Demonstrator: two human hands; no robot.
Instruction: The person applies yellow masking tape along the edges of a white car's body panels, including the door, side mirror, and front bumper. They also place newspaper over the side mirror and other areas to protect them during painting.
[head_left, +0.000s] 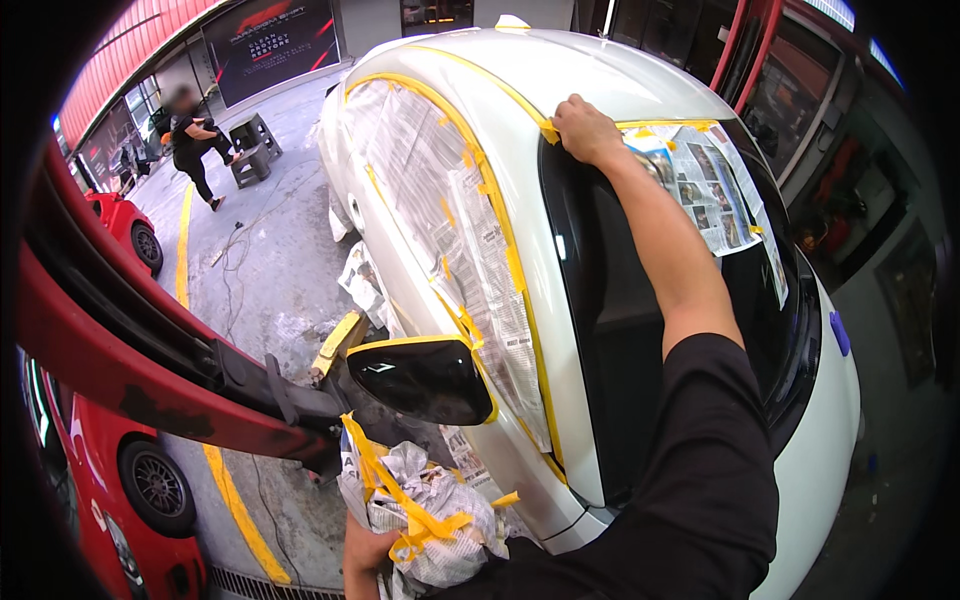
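Observation:
My right hand (585, 133) pinches a loose piece of yellow masking tape (549, 133) at the upper corner of the windshield (611, 277) of a white car. Beside my forearm, newspaper sheets (709, 191) cover part of the glass, with yellow tape along their top edge. My left hand (367, 551) clutches a crumpled bundle of newspaper (446, 551) with strips of yellow tape hanging on it. The side windows carry newspaper masking (427, 172) bordered by yellow tape. Yellow tape also edges the black side mirror (420, 379).
A red lift post with its arm (187, 397) stands close at my left. Beyond it are red cars (82, 465). Cables (240, 247) lie on the concrete floor. Farther back, a person (196, 142) is near dark step stools (253, 146).

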